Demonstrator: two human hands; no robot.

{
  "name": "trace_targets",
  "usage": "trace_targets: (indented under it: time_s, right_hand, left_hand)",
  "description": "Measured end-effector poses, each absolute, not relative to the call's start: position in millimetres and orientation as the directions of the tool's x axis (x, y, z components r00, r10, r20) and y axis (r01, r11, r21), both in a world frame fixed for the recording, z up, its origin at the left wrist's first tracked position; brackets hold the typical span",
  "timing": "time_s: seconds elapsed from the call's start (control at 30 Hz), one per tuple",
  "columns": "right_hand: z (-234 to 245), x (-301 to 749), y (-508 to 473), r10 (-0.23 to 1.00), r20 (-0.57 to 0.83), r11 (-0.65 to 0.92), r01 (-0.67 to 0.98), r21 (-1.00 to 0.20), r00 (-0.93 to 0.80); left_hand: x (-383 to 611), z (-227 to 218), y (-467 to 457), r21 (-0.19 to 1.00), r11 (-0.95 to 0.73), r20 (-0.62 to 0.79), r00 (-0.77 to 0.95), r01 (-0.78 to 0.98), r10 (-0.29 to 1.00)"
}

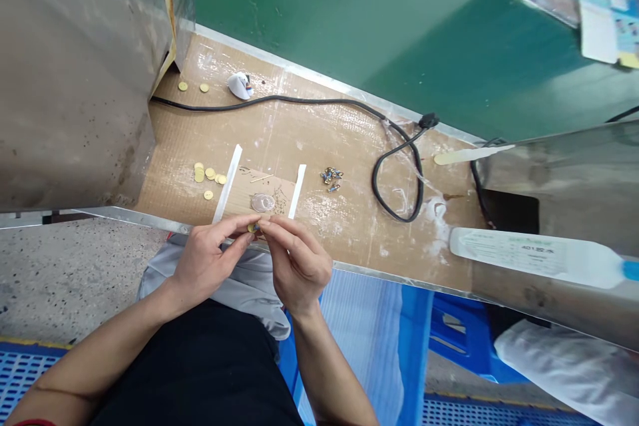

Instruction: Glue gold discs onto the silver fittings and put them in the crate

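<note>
My left hand (pixel 214 253) pinches a small gold-yellow disc (pixel 251 228) between thumb and fingertips at the table's front edge. Against it, my right hand (pixel 299 259) has its thumb and finger pressed together on a tiny piece, mostly hidden, with a bit of blue showing. Just beyond my fingers, a small clear dish (pixel 262 202) rests on a cardboard patch between two white tape strips. A thin stick (pixel 261 178) lies behind it. Several loose yellow discs (pixel 199 174) are to the left; a little pile of blue-and-gold pieces (pixel 329 176) lies to the right.
A black cable (pixel 309 101) crosses the cardboard-covered table (pixel 349 233) and loops at right. Near it are a white bottle (pixel 534 253) and a pale stick (pixel 469 154). Crumpled white paper (pixel 240 86) lies at the back. Metal boxes (pixel 74 80) flank the work area.
</note>
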State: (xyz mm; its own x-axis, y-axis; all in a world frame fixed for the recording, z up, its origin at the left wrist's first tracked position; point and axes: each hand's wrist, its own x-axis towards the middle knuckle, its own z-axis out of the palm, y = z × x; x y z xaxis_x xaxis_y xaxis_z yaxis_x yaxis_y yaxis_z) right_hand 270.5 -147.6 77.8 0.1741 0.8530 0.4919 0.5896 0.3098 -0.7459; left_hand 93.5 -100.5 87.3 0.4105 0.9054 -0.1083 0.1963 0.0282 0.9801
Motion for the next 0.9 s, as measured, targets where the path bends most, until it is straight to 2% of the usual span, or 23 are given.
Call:
trace_targets:
  time_s: [0.37,0.9]
  right_hand:
    - [74.8,275.3,-154.8,0.823,0.562,0.365,0.68,-0.636,0.084]
    - [64.2,269.1,-163.2,0.768,0.641,0.458,0.7,-0.548,0.0]
  left_hand:
    - [93.0,94.5,-103.8,0.941,-0.14,-0.001,0.416,0.308,0.909]
    - [98.5,93.4,-102.4,0.954,-0.061,-0.051,0.358,0.293,0.932]
